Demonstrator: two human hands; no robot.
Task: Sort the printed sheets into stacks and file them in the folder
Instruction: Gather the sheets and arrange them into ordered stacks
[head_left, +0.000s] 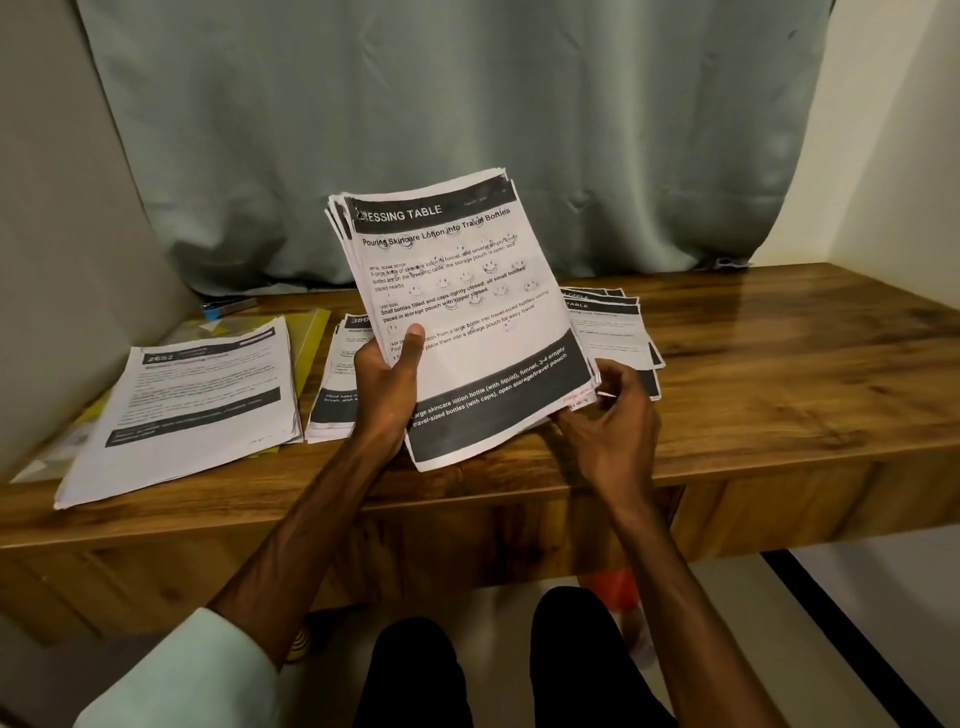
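I see the left hand (387, 376) gripping a bundle of sheets (457, 312) above the table (779, 364), thumb on top. The right hand (610, 421) pinches its lower corner. Top sheet reads "DRESSING TABLE", "Pouring Skincare Lotion into Travel Bottles". The left stack (192, 405), headed "2652", lies on the yellow folder (313, 332).

wooden desk (779, 374) — glossy | grey-green curtain (467, 104) behind | blue item (228, 307) at curtain hem

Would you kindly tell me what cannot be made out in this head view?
Head view:
Middle stack: hidden largely behind the left hand and held bundle.
Right stack: partly covered by the held bundle; text too small.
Yellow folder: mostly under the left stack.
Bundle's sheet count: only edges show.
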